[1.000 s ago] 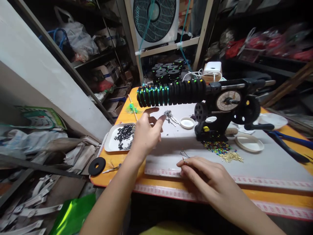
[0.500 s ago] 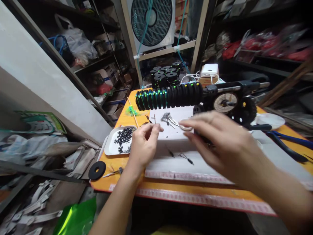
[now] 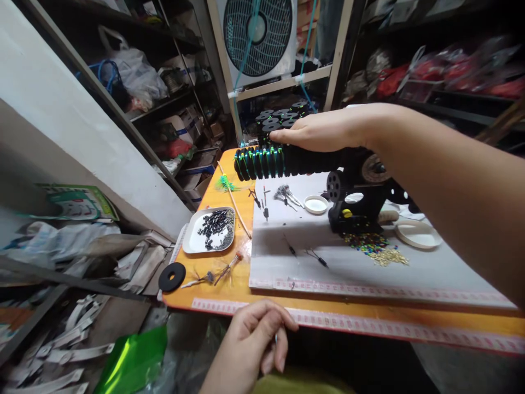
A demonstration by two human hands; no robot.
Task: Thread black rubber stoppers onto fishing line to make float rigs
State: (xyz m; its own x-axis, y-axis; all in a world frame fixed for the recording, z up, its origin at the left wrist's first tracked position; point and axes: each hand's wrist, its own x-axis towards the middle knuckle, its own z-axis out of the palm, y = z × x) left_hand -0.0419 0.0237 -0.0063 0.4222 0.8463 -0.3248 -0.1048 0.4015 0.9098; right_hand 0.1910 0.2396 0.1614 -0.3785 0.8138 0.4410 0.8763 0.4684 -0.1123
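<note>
My right hand [image 3: 324, 130] lies flat with its fingers stretched out along the top of a row of black foam discs [image 3: 262, 164] on a dark shaft. Teal and green line is wound round the discs at the left end; my hand and arm hide much of the right end and the wheeled mechanism [image 3: 371, 167]. Below the front table edge, my left hand [image 3: 260, 336] has loosely curled fingers, with nothing visible in them. A shallow white lid [image 3: 315, 204] rests on the white board [image 3: 279, 273], near a bunch of grey-and-white wired pieces [image 3: 287, 196].
At left stand a white tray [image 3: 191, 241] of small black tubes and a loose foam disc [image 3: 171, 277]. Coloured beads [image 3: 365, 241], gold pieces [image 3: 388, 256] and a round white dish [image 3: 418, 235] are at right. Wound foam spools [image 3: 270, 125] and a box fan [image 3: 257, 33] are behind.
My right hand has left the white lid on the board and moved up onto the foam discs. The left hand has drawn back from the board to below the table edge.
</note>
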